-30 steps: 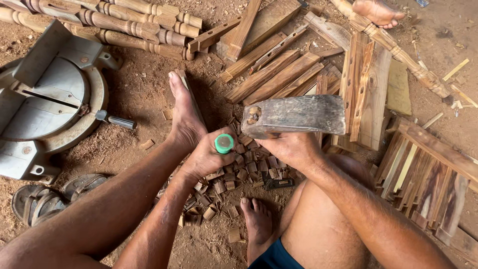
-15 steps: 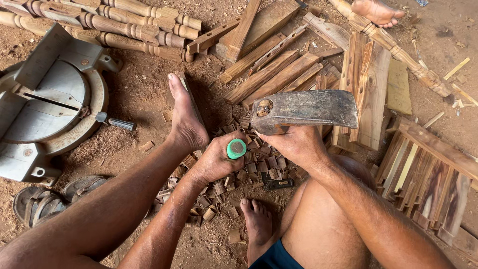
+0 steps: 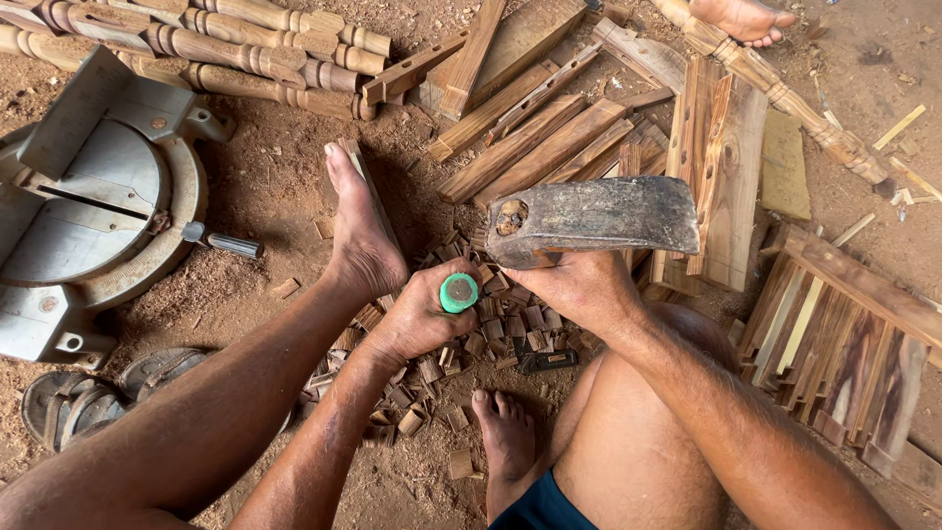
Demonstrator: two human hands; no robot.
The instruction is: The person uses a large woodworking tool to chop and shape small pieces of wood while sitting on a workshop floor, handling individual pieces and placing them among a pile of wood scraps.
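The person sat on the sawdust-strewn dirt floor (image 3: 294,206) with both bare feet drawn in around a heap of small cut wooden blocks (image 3: 491,329). The left hand (image 3: 417,319) was curled tight around a tool with a round green plastic handle end (image 3: 458,292), the green cap facing up out of the fist; the working end of the tool was hidden below the hand among the blocks. The right hand (image 3: 579,290) was closed around the base of a heavy, worn grey iron axe head (image 3: 594,221), which it held flat side up, just above and to the right of the green cap, without touching it. The axe head's eye, plugged with a stub of wood, faced the left hand. The left foot (image 3: 361,231) rested beside a thin wooden strip just left of the heap, and the right foot (image 3: 505,437) lay below it, near the bent knee. A small dark flat tool (image 3: 545,361) lay among the blocks under the right wrist. To the far left stood a grey metal mitre saw base with a round turntable (image 3: 88,211), and a pair of dusty sandals (image 3: 74,402) lay below it. Turned wooden spindles (image 3: 226,44) were stacked along the top left, rough wooden planks and slats (image 3: 549,128) were scattered beyond the axe head, and a stack of short boards (image 3: 844,344) leaned at the right. Another person's bare foot (image 3: 741,18) showed at the top edge.
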